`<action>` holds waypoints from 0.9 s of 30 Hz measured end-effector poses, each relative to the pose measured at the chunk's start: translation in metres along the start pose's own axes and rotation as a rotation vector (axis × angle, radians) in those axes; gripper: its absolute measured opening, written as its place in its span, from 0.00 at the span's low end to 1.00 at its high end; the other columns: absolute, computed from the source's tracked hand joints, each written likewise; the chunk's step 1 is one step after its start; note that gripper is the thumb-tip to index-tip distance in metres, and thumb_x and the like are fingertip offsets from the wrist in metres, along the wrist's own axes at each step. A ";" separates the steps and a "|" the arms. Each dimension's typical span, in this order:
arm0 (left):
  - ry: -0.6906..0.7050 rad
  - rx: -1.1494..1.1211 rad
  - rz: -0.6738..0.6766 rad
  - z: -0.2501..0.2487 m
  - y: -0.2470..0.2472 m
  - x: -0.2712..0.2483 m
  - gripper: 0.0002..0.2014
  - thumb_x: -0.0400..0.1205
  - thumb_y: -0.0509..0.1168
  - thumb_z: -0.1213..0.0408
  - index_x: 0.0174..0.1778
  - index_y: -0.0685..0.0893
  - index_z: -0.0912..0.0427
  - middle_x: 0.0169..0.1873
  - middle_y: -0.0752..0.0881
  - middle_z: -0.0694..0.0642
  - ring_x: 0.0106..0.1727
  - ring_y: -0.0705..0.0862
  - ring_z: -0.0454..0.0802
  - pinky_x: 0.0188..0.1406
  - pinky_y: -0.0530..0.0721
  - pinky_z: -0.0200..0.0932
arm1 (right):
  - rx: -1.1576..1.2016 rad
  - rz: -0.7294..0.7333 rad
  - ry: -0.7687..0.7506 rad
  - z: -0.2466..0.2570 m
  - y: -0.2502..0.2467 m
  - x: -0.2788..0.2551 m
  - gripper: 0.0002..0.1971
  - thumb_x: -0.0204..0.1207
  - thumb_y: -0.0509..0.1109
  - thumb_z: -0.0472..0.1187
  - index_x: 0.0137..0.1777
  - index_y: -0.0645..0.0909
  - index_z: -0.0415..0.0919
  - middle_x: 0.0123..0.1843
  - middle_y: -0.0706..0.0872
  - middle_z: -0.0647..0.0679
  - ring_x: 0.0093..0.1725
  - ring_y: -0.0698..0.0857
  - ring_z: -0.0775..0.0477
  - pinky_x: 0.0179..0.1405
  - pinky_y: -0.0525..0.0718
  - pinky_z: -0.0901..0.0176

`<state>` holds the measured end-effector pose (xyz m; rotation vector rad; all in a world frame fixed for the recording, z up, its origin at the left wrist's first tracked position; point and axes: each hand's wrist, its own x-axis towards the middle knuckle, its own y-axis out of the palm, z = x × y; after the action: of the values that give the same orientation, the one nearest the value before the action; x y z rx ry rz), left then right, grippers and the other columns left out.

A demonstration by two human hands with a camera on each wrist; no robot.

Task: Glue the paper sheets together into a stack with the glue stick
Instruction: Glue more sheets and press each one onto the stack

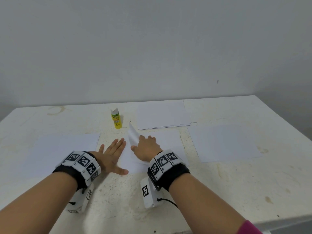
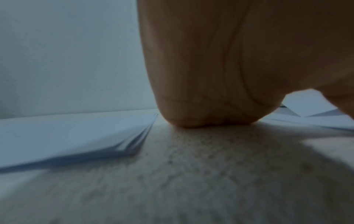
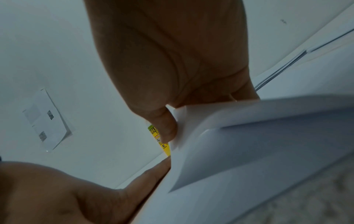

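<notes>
Across the white table [image 1: 219,183] four lots of white paper are lying: a sheet at the left [image 1: 55,149], a sheet at the right [image 1: 224,144], a thin pile at the back [image 1: 162,115] near the wall, and the middle sheet [image 1: 168,141] that I am working on, just in front of that pile. From the head view I am seeing my left hand [image 1: 112,154] resting flat, fingers straight and spread, its fingertips and thumb lying on the near left part of the middle sheet while the heel of the hand is sitting on bare table, as the left wrist view is showing. My right hand [image 1: 146,147] is lying over the same sheet, and the right wrist view is showing its thumb and curled fingers [image 3: 166,125] pinching the sheet's far left corner [image 1: 133,134], which is standing up off the table and bending over. Behind that lifted corner the yellow glue stick [image 1: 116,119] is standing upright with its tip exposed, well apart from both hands, just left of the back pile.
</notes>
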<state>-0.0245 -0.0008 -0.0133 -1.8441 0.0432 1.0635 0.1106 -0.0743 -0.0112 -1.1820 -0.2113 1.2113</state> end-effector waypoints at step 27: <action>-0.009 0.020 0.003 0.000 0.000 0.000 0.83 0.29 0.32 0.10 0.78 0.21 0.59 0.77 0.20 0.50 0.79 0.24 0.48 0.79 0.31 0.63 | -0.078 0.073 0.004 -0.005 0.003 0.008 0.32 0.84 0.55 0.57 0.80 0.60 0.37 0.82 0.60 0.36 0.84 0.51 0.37 0.81 0.56 0.40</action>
<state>-0.0245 -0.0012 -0.0129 -1.8214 0.0509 1.0693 0.1151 -0.0707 -0.0196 -1.2690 -0.2152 1.2744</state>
